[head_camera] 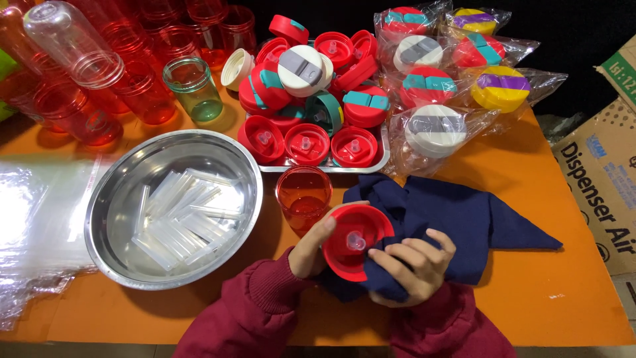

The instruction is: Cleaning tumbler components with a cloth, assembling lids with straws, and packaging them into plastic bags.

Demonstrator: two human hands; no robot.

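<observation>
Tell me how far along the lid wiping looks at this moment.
Looks partway. Apparently done: several lids sealed in clear bags at the back. In hand: the left hand holds a red lid underside up, while the right hand presses the navy cloth against it. Left: a pile of unbagged lids on the metal tray, plus many red bottles without lids.

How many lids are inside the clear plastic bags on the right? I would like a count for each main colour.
Red lids, teal band: 3
Yellow lids, purple band: 2
White lids, grey band: 2
Total: 7
</observation>
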